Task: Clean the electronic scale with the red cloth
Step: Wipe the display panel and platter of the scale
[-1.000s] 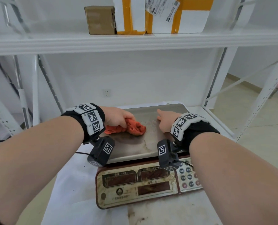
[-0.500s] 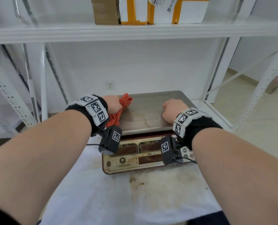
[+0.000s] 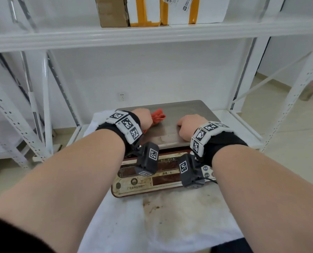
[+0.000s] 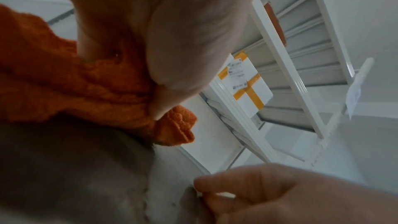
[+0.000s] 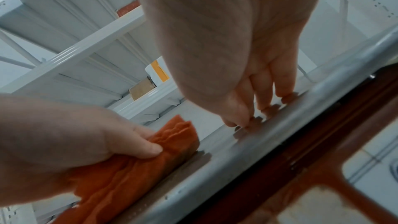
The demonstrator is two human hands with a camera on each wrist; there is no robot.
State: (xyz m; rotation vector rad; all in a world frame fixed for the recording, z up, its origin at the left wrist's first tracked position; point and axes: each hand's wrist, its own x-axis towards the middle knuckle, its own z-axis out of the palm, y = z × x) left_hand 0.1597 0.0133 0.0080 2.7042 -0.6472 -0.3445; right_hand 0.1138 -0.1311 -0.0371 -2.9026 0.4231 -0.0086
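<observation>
So the left hand [image 3: 144, 119] has the red cloth [image 3: 158, 117] bunched up in its curled fingers and thumb, pressing it down on the left side of the steel weighing pan [image 3: 186, 111]. A wad like that probably puts more pressure on the metal than a flat sheet would. The right hand [image 3: 189, 126] holds nothing. Its fingers [image 5: 267, 91] are bent with the tips planted on the right part of the pan, near the front edge, I'd guess to keep the electronic scale [image 3: 163, 181] from sliding while the other hand rubs. The scale sits on a stained white sheet [image 3: 170, 221] over the lower shelf [image 3: 243, 123] of a white metal rack, grubby display panel facing the person. Smudges still show on the pan's front, and the panel looks untouched, so plenty left to wipe.
</observation>
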